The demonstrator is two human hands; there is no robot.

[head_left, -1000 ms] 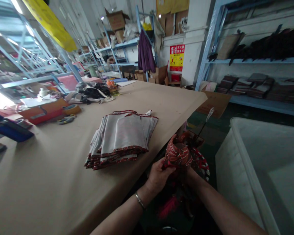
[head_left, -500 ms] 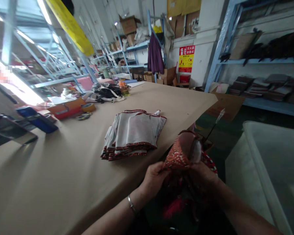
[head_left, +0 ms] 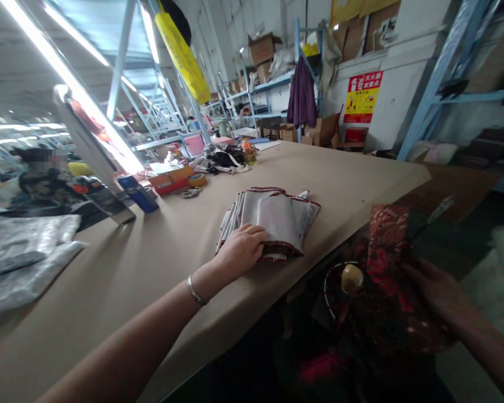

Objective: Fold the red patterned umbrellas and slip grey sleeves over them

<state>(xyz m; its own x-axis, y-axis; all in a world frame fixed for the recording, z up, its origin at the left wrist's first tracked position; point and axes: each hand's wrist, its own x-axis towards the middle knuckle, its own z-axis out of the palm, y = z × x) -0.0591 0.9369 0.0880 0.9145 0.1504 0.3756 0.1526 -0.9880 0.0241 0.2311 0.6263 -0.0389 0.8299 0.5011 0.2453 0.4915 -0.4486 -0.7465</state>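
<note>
A stack of grey-white fabric pieces with red patterned edging lies near the table's edge. My left hand, a silver bangle on its wrist, rests on the near left part of the stack, fingers laid over the top piece. Past the table edge, my right hand grips a red patterned fabric piece that stands up from the fingers. Around and below it is a dark mass of red patterned cloth, dim and partly blurred. A yellowish round object sits beside this cloth; its kind is unclear.
Brown paper covers the table. Along its far left side are a blue box-shaped object, a tape roll and a heap of straps. Plastic-wrapped goods lie at left. A pale bin stands at right. A person is in the left background.
My left hand has let go of the red patterned cloth and moved left onto the stack. My right hand has shifted right, still holding patterned fabric. The view has turned left.
</note>
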